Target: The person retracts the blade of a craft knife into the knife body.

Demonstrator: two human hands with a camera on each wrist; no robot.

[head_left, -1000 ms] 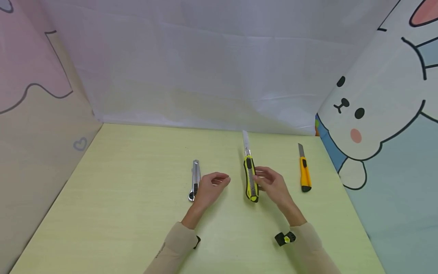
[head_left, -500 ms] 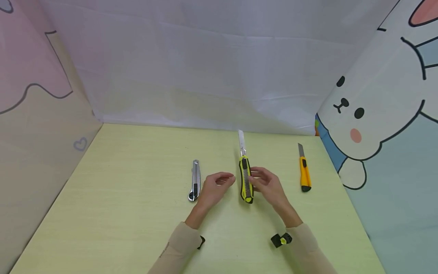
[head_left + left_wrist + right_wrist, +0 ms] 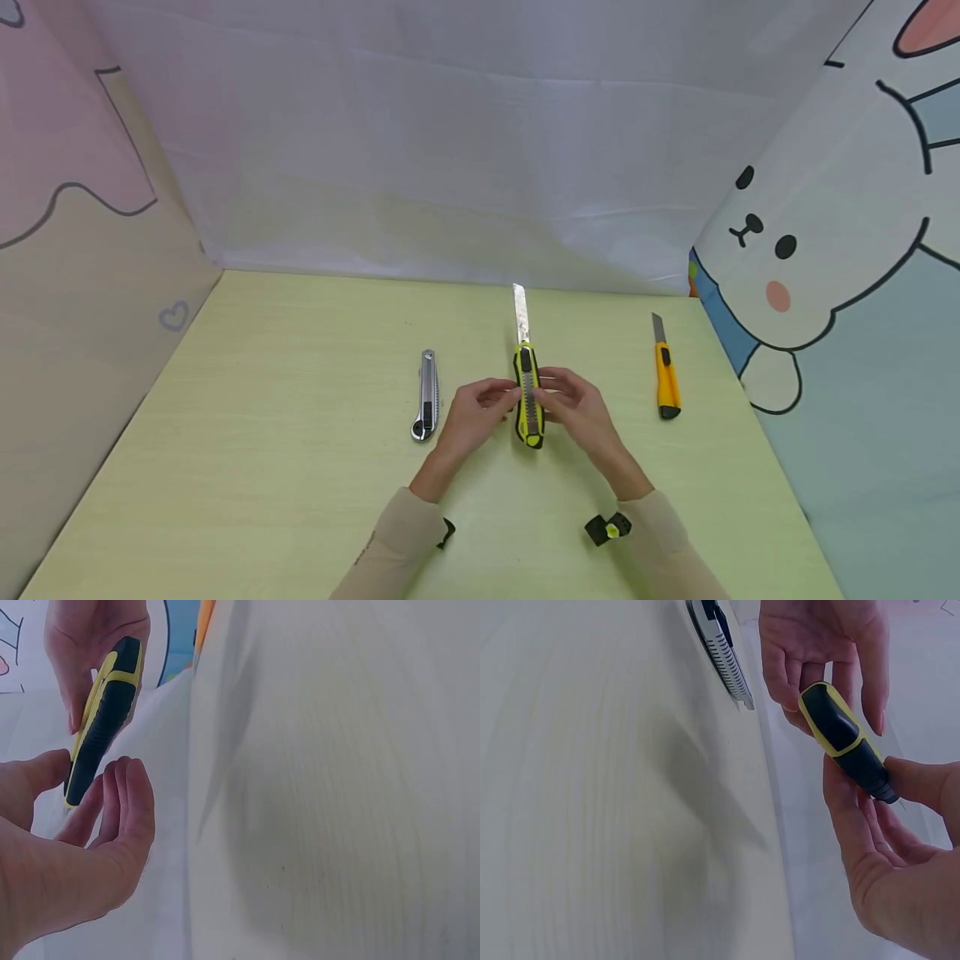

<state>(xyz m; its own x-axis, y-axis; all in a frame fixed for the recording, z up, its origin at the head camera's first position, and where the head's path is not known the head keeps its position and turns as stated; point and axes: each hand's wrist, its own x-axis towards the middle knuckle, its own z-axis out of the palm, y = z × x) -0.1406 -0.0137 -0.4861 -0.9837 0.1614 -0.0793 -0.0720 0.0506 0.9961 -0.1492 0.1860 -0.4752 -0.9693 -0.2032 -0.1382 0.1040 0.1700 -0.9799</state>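
Lime cutter (image 3: pixel 527 379), blade (image 3: pixel 521 313) away, slightly left

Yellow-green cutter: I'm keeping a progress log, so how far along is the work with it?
Done, it seems: the yellow-green cutter is off the table, blade out. In hand: the right hand holds it; the left hand is at its other side, grip unclear. Left, probably: setting it down or passing it over, since it is held above the table. The silver cutter and orange cutter lie unheld.
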